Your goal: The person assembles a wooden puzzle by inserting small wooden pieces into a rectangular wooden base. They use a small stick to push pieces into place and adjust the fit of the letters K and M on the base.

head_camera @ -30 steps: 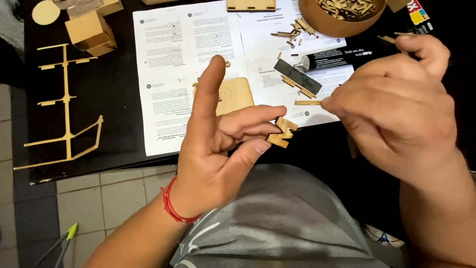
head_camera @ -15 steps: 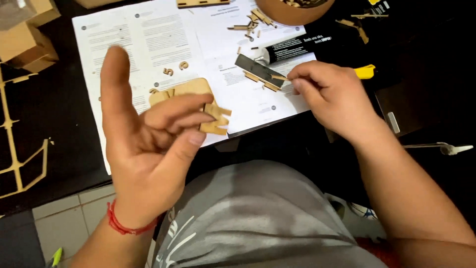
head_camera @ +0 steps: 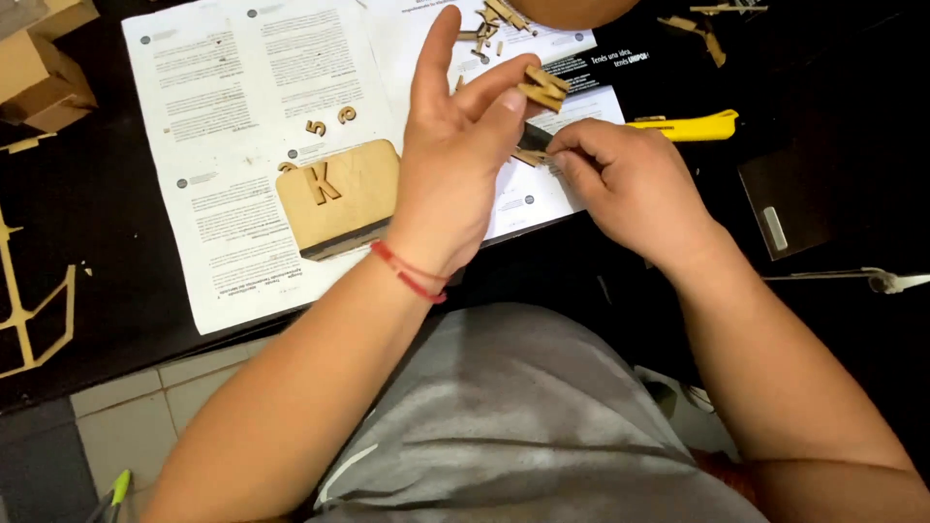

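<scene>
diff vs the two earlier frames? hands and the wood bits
The left hand lifted forward over the paper sheets, keeping its grip on the small wooden piece, now at its fingertips. That uncovers the wooden block with its letter. The right hand dropped from mid-air to the sheets and pinches a small piece beside the dark strip. The yellow knife has not moved.

You are working with both arms bare from the elbows down, no sleeves showing. Your left hand (head_camera: 455, 165) is wearing a thin red cord bracelet (head_camera: 412, 273), wrapping the wrist in two strands. Your right hand (head_camera: 630, 184) is wearing nothing, no ring or band. You are wearing grey cloth (head_camera: 523, 416) over your lap, creasing in soft folds, with one pale streak near its lower left.
</scene>
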